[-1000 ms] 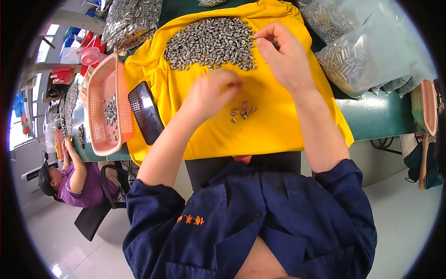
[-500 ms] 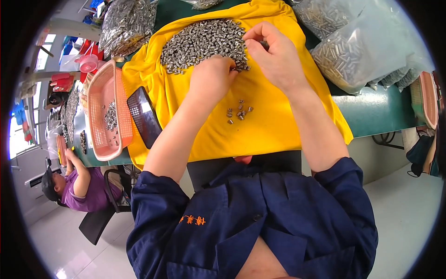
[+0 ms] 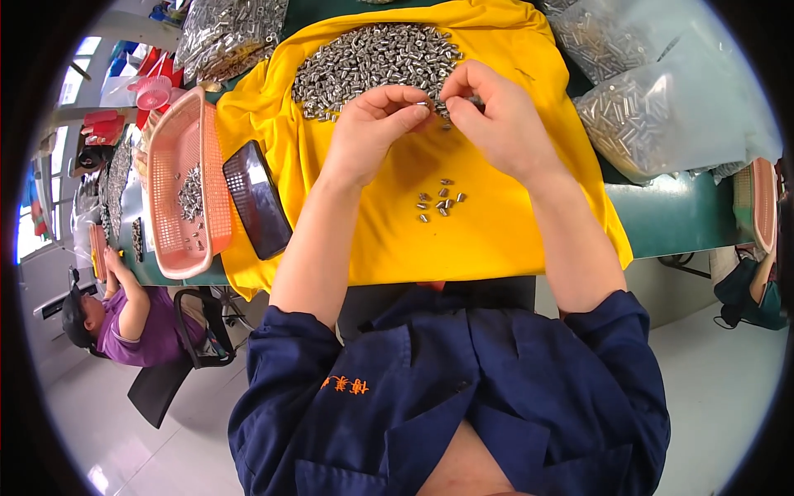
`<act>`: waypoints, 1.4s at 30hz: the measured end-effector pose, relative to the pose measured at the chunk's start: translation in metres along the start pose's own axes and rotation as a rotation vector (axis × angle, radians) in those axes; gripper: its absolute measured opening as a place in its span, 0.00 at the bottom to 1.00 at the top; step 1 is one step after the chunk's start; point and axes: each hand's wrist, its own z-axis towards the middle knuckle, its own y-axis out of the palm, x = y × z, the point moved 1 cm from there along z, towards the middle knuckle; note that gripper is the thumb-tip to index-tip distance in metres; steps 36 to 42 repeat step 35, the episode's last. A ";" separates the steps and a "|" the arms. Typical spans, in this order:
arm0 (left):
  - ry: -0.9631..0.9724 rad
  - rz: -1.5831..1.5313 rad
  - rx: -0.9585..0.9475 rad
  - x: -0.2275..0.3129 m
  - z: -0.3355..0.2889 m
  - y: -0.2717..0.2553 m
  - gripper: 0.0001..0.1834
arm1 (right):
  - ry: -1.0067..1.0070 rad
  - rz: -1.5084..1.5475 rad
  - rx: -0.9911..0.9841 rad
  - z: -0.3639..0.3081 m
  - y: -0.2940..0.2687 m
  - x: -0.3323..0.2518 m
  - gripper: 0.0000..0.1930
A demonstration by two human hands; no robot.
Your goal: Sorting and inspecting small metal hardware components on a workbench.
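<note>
My left hand [image 3: 372, 128] pinches a small shiny metal cylinder [image 3: 423, 104] between thumb and forefinger. Close beside it, my right hand [image 3: 500, 120] is closed in a pinch, with its fingertips near the left's; what it holds is too small to make out. Both hands hover at the near edge of a big heap of small metal cylinders [image 3: 372, 62], spread on a yellow cloth [image 3: 389, 248]. Nearer to me on the cloth lies a small loose group of the same metal cylinders [image 3: 442, 204].
A pink plastic basket [image 3: 157, 198] with some metal parts in it stands at the left, beside a dark phone-like slab [image 3: 258, 202]. Clear bags of metal parts [image 3: 624, 116] sit at the right, another bag [image 3: 231, 37] at the far left. A co-worker in purple [image 3: 141, 322] sits leftward.
My left hand has lifted from the heap's near edge, and a metal cylinder now shows at its fingertips. My right hand has come slightly nearer to me. The view has shifted a little.
</note>
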 end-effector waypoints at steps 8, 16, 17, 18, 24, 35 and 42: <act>0.026 -0.068 -0.044 0.000 -0.003 0.000 0.08 | -0.053 -0.005 -0.022 -0.001 0.008 -0.001 0.03; 0.070 0.205 0.034 0.003 -0.005 0.004 0.06 | -0.162 -0.300 0.012 -0.006 0.015 -0.006 0.02; 0.073 0.205 0.036 0.004 -0.005 0.004 0.06 | -0.166 -0.300 0.011 -0.006 0.017 -0.005 0.02; 0.061 0.210 0.037 0.003 -0.006 0.004 0.06 | -0.184 -0.334 0.014 -0.006 0.018 -0.003 0.02; 0.077 0.666 0.130 0.006 -0.004 0.001 0.05 | -0.185 -0.408 0.042 -0.004 0.016 0.001 0.04; 0.050 0.119 -0.002 -0.002 -0.001 -0.010 0.11 | -0.045 -0.097 0.059 -0.002 0.012 0.000 0.05; 0.050 0.119 -0.002 -0.002 -0.001 -0.010 0.11 | -0.045 -0.097 0.059 -0.002 0.012 0.000 0.05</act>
